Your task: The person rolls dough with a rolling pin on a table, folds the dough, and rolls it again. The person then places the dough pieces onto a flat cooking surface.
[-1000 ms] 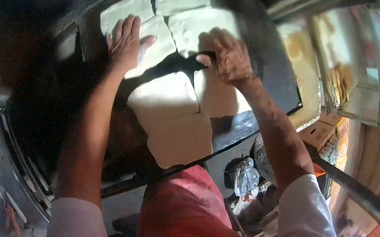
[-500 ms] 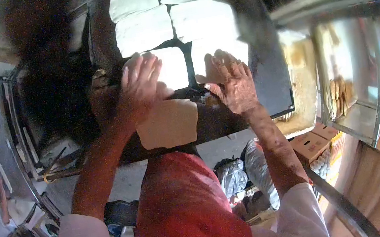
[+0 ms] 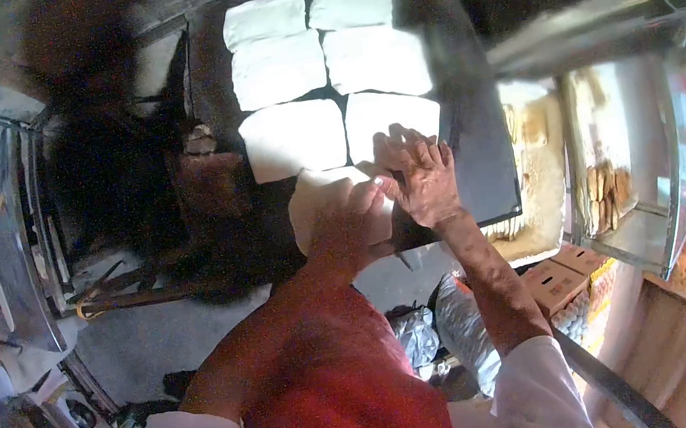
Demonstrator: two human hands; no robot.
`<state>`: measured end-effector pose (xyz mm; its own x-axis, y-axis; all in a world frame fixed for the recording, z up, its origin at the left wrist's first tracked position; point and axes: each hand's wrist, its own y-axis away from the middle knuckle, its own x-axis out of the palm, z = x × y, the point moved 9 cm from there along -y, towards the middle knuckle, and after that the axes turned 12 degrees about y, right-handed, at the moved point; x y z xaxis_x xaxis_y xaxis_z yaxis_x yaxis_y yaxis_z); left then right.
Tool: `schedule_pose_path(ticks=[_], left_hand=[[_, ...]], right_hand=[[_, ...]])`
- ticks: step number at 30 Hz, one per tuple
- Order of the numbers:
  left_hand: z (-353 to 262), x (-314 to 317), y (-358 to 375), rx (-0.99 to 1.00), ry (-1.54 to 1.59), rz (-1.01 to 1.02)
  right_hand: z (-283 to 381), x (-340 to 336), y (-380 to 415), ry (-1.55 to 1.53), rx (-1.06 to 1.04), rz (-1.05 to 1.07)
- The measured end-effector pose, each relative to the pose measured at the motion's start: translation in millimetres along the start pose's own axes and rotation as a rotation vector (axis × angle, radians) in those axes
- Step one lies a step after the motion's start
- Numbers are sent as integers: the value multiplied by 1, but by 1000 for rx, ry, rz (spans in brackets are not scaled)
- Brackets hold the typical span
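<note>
Pale, flat slabs of dough lie in two columns on a dark board [image 3: 480, 164]. My right hand [image 3: 426, 177] is open, its bent fingers spread over the lower edge of the right-hand dough slab [image 3: 400, 118]. Beside that, a left-hand dough slab [image 3: 294, 139] lies uncovered. My left hand [image 3: 352, 212] is across the nearest dough slab [image 3: 305, 207], palm down in shadow, with its fingertips close to my right thumb. Much of this nearest slab is hidden beneath the hand and forearm.
Farther up the board are more dough slabs [image 3: 278, 71]. To the right stand a tray [image 3: 540, 172] and a glass-sided case [image 3: 618, 177] with brown, stick-like pieces inside. Cardboard boxes [image 3: 554, 283] and a grey plastic bag [image 3: 462, 330] sit below the board's front edge.
My left hand has moved from the left-hand slab, down and right onto the nearest slab. My right hand stays at the right-hand slab. The view has shifted slightly.
</note>
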<state>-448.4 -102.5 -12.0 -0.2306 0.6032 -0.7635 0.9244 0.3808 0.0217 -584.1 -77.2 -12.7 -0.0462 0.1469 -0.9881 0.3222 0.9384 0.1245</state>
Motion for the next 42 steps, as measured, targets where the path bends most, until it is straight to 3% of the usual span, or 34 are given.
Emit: schedule_pose_path(ticks=[2, 3, 4, 7, 8, 9, 11, 14, 17, 18, 20, 22, 23, 24, 25, 26, 30, 32, 34, 36, 38, 39, 42], left_hand=[[6, -25, -4, -16, -187, -51], [24, -35, -10, -115, 106, -6], [40, -39, -8, -117, 104, -4], [97, -46, -14, 18, -345, -231], [105, -65, -29, 16, -345, -227], [115, -90, -51, -36, -298, -188], [137, -101, -71, -85, -234, -157], [159, -105, -79, -48, -209, -287], [159, -109, -82, 41, -112, -259], [164, -107, -86, -51, -96, -170], [176, -103, -92, -155, -93, -80], [178, -109, -93, -17, -106, -247], [191, -104, -102, 33, -82, -268], [200, -110, -107, 29, -80, -259], [206, -111, -112, 24, -29, -159], [207, -108, -111, 20, 26, -61], [196, -119, -99, 150, -94, -114], [198, -136, -105, 13, -35, -146], [186, -143, -104, 3, -73, -95], [164, -122, -85, 91, -88, -19], [134, -101, -57, 110, -25, 111], [121, -92, -41, 108, 22, 160], [101, -72, -14, 121, 26, 249]], right_hand=[[-7, -3, -18, 12, 46, -74], [-9, -6, -32, 8, 46, -42], [-10, -11, -48, 1, 42, -7], [-9, -12, -101, 11, 14, -97], [-12, -5, -115, 33, 24, -131], [-16, -1, -127, 151, 30, 2], [-18, 3, -117, 145, -21, 27], [-12, -1, -111, 100, -53, 180], [-16, -8, -133, 164, -89, -105], [-27, -6, -151, -22, 33, -85], [-37, 20, -196, 175, 24, -103], [-39, 10, -228, 255, 47, 74], [-64, 51, -243, -257, -147, -156], [-59, 49, -255, 81, -121, 5], [-60, 44, -255, 58, -130, -44], [-62, 38, -252, 38, -140, -90], [-68, 17, -208, 35, 12, -17], [-66, 8, -158, 5, 217, 103], [-38, -8, -104, -32, 103, -158], [-11, -4, -55, -115, 19, -195], [1, 6, -20, -148, 151, -1], [10, 12, -12, -20, 109, 93], [1, 7, -18, -125, 167, 51]])
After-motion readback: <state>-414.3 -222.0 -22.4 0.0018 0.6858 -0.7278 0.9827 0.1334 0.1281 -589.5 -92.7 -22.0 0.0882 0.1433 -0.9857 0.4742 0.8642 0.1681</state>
